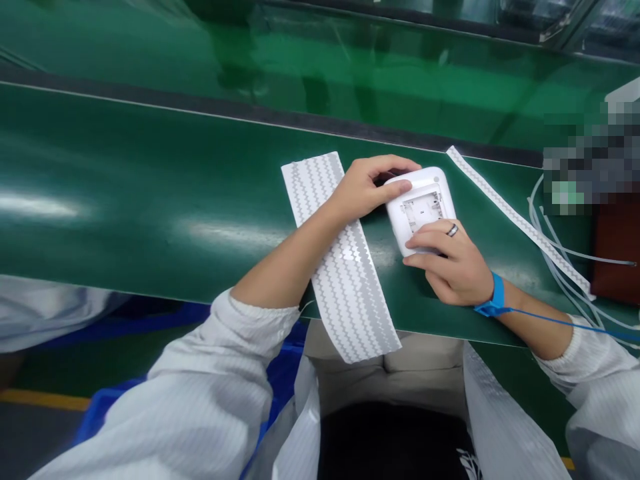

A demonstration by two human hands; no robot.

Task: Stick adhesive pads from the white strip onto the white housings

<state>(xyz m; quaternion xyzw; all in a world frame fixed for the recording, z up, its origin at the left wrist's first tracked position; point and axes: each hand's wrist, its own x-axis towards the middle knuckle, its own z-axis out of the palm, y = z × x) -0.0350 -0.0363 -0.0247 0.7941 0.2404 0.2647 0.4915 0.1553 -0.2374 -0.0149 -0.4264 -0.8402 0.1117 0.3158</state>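
While both your hands grip one white casing (421, 208), left hand (361, 190) above, right hand (453, 263) below, two strips lie beside them; its near corner is hidden.

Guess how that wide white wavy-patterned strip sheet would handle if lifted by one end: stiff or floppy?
Probably floppy: the strip sheet looks paper-thin and lies flat on the green belt, its near end overhanging the edge. Likely very light, so a nudge could slide it on the glossy belt. The left hand's forearm rests across it, likely pinning it.
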